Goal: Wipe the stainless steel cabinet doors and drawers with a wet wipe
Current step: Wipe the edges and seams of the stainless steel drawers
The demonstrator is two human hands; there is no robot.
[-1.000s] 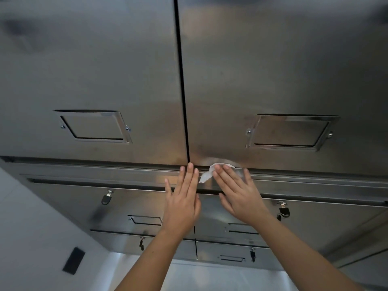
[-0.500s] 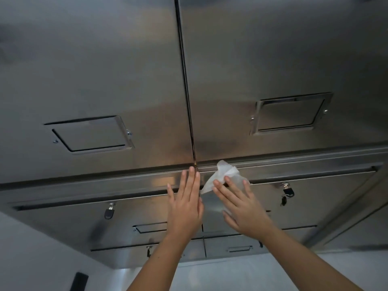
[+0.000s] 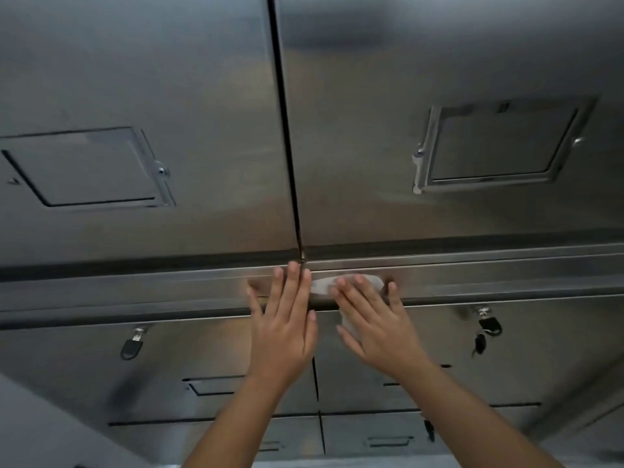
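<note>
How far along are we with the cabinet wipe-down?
Done: cannot confirm; the upper doors show only faint streaks. In hand: the right hand presses the wet wipe flat on the rail beneath them, right of the centre seam, while the left hand rests flat beside it. Left: probably the rest of the rail and the keyed drawers below.

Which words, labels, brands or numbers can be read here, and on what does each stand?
None can be read.
The left label frame and the right label frame show only bare metal.
The dark left key tag and right key tag are too small to tell.
The wet wipe is plain white.
</note>
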